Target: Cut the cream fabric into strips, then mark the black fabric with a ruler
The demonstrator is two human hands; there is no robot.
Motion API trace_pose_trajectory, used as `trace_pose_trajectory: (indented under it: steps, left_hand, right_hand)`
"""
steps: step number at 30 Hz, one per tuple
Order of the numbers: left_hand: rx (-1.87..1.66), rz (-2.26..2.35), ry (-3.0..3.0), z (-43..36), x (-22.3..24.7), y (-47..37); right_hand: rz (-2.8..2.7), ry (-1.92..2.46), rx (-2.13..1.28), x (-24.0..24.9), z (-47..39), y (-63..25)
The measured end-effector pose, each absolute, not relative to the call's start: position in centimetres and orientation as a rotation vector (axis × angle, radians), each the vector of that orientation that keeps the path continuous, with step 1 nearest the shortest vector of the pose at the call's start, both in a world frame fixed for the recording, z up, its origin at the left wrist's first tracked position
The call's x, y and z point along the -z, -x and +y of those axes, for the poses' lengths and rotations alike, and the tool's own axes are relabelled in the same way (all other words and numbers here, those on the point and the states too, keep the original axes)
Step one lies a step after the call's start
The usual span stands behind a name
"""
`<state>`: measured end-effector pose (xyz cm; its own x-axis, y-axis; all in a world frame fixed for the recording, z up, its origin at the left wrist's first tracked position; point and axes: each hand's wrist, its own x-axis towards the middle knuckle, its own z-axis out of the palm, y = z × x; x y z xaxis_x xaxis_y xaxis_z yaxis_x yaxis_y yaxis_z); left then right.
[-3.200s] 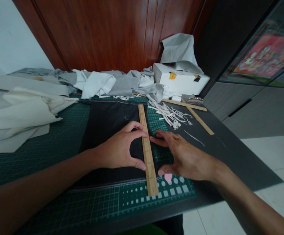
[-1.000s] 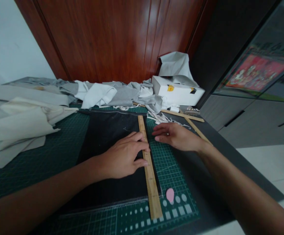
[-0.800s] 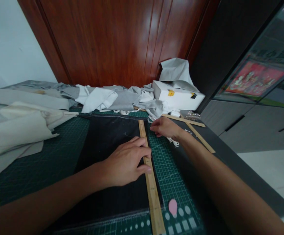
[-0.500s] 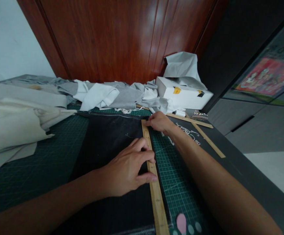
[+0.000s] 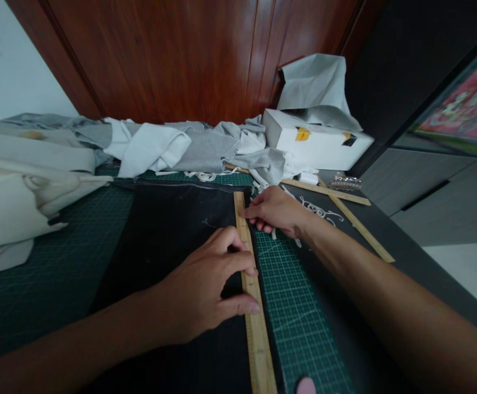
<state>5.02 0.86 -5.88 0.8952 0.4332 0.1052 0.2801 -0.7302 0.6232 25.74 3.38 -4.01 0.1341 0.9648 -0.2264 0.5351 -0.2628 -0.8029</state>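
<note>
Black fabric [image 5: 180, 219] lies over a green gridded cutting mat [image 5: 299, 306]. Along the fabric's right edge runs a wooden ruler [image 5: 259, 339], pointing away from me. My left hand [image 5: 217, 279] rests on the ruler's middle, thumb and fingers spread apart and pressing on it from above. At the ruler's far end is my right hand [image 5: 273, 210], its fingers bent together, the thumb or index tip touching the ruler's right edge beside the fabric edge. Whether it pinches the fabric edge is hidden.
Cream fabric [image 5: 16, 202] lies at the left. Grey and white cloths [image 5: 205, 145] line the back beside a white box [image 5: 320, 142]. Two more wooden rulers [image 5: 363, 232] cross at the right near white cords [image 5: 316, 210]. A pink piece [image 5: 306, 386] is at the bottom edge.
The view has shifted slightly. My right hand has slid a little toward me along the ruler's edge, its fingers curling more underneath. My left hand stays on the ruler.
</note>
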Motion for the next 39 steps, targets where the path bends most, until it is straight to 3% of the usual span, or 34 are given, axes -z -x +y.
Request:
trace_pose_trajectory:
  steps: [14,26,39]
  left_hand:
    - [-0.364,0.497,-2.511,1.0,6.5,-5.3]
    - [-0.325,0.503,-2.507,1.0,6.3,-5.4]
    - [-0.238,0.566,-2.579,1.4,6.3,-5.3]
  right_hand:
    - [-1.79,1.909,-0.605,3.3,2.7,-24.9]
    - [-1.207,1.61,-1.17,4.3,2.8,-24.6]
    - [-1.149,1.569,-1.279,4.0,2.8,-24.3]
